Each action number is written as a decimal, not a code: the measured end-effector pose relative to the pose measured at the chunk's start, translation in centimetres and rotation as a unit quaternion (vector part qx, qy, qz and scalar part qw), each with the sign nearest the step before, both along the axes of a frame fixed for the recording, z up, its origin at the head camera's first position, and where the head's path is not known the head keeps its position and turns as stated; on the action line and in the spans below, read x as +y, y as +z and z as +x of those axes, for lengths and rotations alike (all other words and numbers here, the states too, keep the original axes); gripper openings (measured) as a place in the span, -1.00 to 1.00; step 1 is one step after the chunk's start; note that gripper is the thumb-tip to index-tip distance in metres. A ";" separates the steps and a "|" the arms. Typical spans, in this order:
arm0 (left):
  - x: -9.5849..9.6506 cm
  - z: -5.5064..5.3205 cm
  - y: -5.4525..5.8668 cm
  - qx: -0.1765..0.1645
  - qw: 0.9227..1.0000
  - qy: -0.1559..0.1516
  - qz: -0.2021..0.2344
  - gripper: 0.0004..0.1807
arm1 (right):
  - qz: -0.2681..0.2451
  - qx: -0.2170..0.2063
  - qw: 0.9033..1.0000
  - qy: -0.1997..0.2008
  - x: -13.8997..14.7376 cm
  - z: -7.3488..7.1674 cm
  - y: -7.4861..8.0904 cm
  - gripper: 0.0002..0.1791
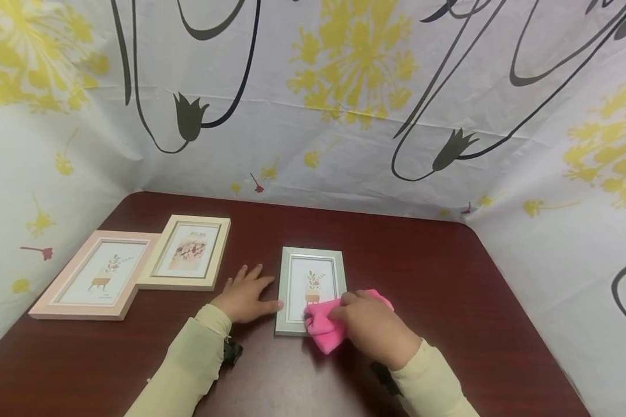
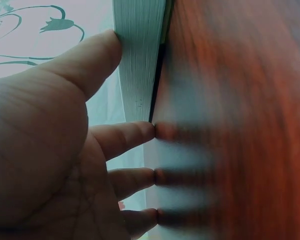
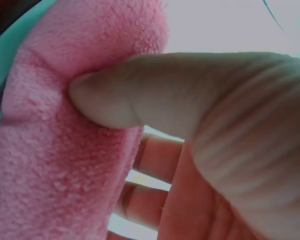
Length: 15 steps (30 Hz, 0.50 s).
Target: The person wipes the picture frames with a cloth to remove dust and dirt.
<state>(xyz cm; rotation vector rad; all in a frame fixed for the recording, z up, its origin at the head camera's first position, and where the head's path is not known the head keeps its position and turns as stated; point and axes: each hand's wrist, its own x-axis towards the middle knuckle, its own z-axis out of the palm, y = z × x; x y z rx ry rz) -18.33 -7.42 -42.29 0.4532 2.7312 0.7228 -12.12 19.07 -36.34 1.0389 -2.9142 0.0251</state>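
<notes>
I see the right hand (image 1: 377, 330) pinching a pink cloth (image 1: 326, 325) over the green frame (image 1: 311, 279), left hand (image 1: 244, 298) spread, touching it. Wiping looks underway; what's left, I can't tell

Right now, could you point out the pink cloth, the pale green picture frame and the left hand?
Pink cloth (image 1: 326, 326), head view: on its bunched part.
Pale green picture frame (image 1: 312, 282), head view: on the plant print in its middle.
Left hand (image 1: 244, 297), head view: on the back of it.

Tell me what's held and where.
The right hand grips the bunched pink cloth by its middle; the left hand holds nothing, its thumb touching the pale green picture frame.
</notes>
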 end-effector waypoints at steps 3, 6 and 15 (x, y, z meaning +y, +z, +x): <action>0.0 0.1 0.1 0.000 1.000 -0.004 -0.007 -0.22 | 0.006 0.015 1.000 0.012 -0.2 0.0 -0.2 -0.66; 0.0 0.2 0.2 0.000 1.000 -0.009 -0.014 -0.21 | 0.010 0.042 0.998 0.038 -1.2 0.2 -0.8 -0.71; 0.1 0.1 0.0 0.002 1.000 0.001 -0.028 -0.27 | -0.006 0.079 0.993 0.083 -4.0 1.0 -2.4 -0.66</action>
